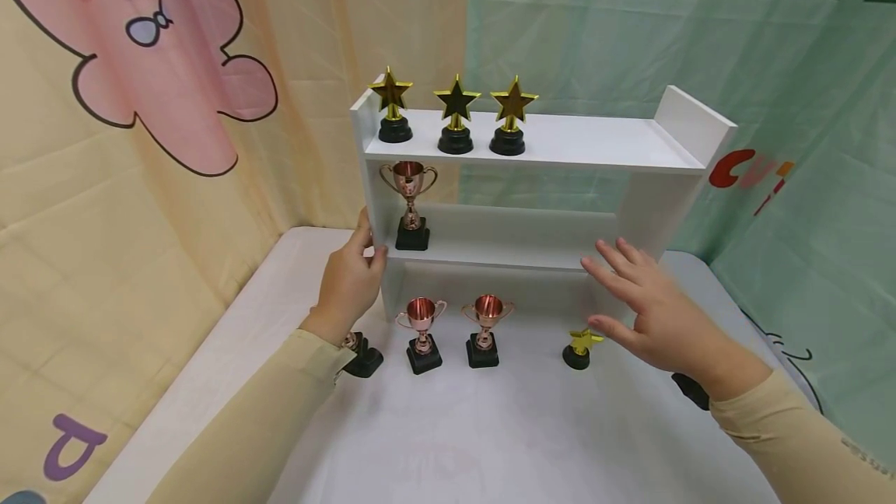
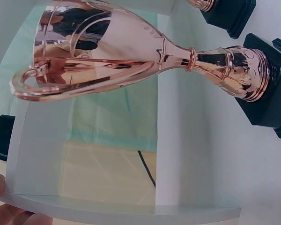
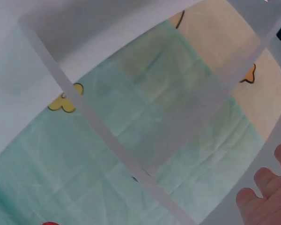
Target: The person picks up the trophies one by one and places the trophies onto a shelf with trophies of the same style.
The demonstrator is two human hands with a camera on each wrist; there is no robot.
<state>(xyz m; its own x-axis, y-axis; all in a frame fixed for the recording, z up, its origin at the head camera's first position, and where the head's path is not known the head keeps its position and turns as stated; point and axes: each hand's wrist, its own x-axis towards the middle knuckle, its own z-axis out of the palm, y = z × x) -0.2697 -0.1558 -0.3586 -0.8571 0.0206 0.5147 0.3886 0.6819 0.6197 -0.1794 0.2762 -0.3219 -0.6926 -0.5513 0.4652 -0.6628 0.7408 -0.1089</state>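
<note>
My left hand (image 1: 350, 278) grips the left side panel of a white shelf unit (image 1: 511, 263), with the thumb by its front edge. Beneath that wrist a rose-gold trophy cup (image 2: 98, 51) stands on the table, mostly covered by the sleeve in the head view. Two more cups, one trophy cup (image 1: 423, 325) and another trophy cup (image 1: 484, 325), stand to its right. My right hand (image 1: 651, 306), fingers spread, is in front of the unit's right part and holds nothing. Just left of its thumb is a small gold star trophy (image 1: 579, 347).
Three star trophies, including a middle star trophy (image 1: 456, 119), line the top shelf's left half. A two-handled cup (image 1: 411, 208) occupies the middle shelf's left end. A black base (image 1: 691, 390) shows partly behind my right wrist. Printed curtains (image 1: 294, 84) hang behind the white table (image 1: 490, 442).
</note>
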